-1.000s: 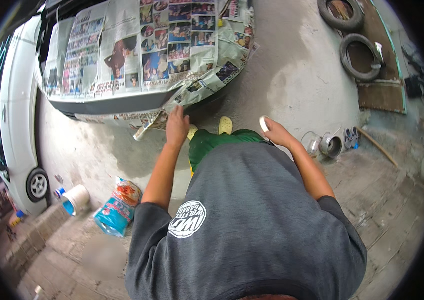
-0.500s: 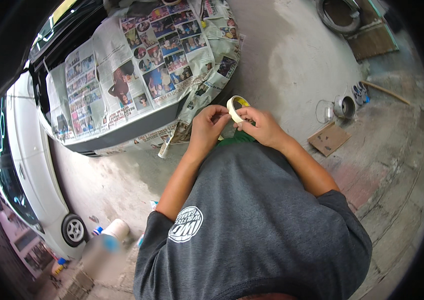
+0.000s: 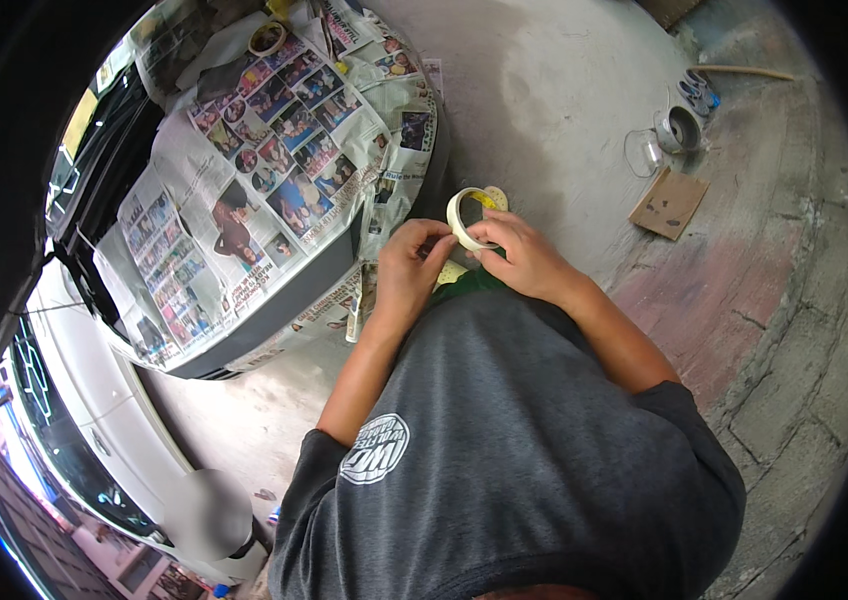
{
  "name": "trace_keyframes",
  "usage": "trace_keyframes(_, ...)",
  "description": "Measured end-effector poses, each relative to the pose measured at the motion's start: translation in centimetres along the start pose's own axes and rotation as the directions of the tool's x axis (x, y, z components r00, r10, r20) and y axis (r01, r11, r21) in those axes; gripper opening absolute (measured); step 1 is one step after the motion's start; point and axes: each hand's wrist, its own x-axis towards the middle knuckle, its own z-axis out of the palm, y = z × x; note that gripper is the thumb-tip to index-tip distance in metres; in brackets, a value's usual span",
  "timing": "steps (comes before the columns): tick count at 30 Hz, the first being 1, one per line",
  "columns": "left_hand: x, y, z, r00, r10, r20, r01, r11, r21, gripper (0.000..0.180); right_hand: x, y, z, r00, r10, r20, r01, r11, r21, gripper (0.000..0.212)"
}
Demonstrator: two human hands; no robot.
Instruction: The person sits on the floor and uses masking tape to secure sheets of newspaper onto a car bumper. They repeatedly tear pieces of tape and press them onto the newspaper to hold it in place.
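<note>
A cream roll of masking tape (image 3: 455, 216) is held upright in front of my chest, its yellow inner ring showing. My right hand (image 3: 527, 262) grips the roll from the right, thumb outside and fingers at its lower rim. From the left, my left hand (image 3: 409, 268) pinches at the roll's lower left edge with thumb and forefinger. Whether a loose tape end lies in that pinch is too small to make out. Beyond my left hand, newspaper sheets (image 3: 294, 160) cover a car's front, with its dark grey lower edge (image 3: 289, 285) bare.
Another tape roll (image 3: 268, 38) lies on the newspaper at the far left. A white car (image 3: 109, 400) stands on the left. On the concrete floor at right are a cardboard piece (image 3: 669, 203), a metal can (image 3: 679, 130), a clear container (image 3: 644, 153) and a stick (image 3: 744, 71).
The view has turned, and the papered car front sits further left and lower. Both hands stay at the tape roll, which now shows more of its round opening.
</note>
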Motion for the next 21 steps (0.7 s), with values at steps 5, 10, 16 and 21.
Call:
trace_keyframes(5,0.2,-0.9,0.0,0.977,-0.159,0.143,0.164,0.986,-0.021,0.01,-1.5,-0.3,0.7,0.998,0.061,-0.005,-0.061,0.998,-0.009,0.024)
trace_keyframes(10,0.0,-1.6,0.5,0.965,-0.216,0.15,0.229,0.971,-0.075,0.011,-1.4,-0.2,1.0,0.998,0.051,-0.026,-0.05,0.998,0.048,0.027)
trace_keyframes(16,-0.1,-0.8,-0.1,0.959,-0.228,0.168,0.237,0.971,-0.036,0.013,-1.4,0.8,1.8,0.994,-0.084,-0.07,0.081,0.996,-0.044,0.024)
trace_keyframes(21,-0.7,-1.4,-0.9,0.963,-0.162,0.214,0.154,0.987,0.053,0.014,-0.7,-0.3,0.3,0.981,-0.193,-0.011,0.193,0.981,-0.036,0.019)
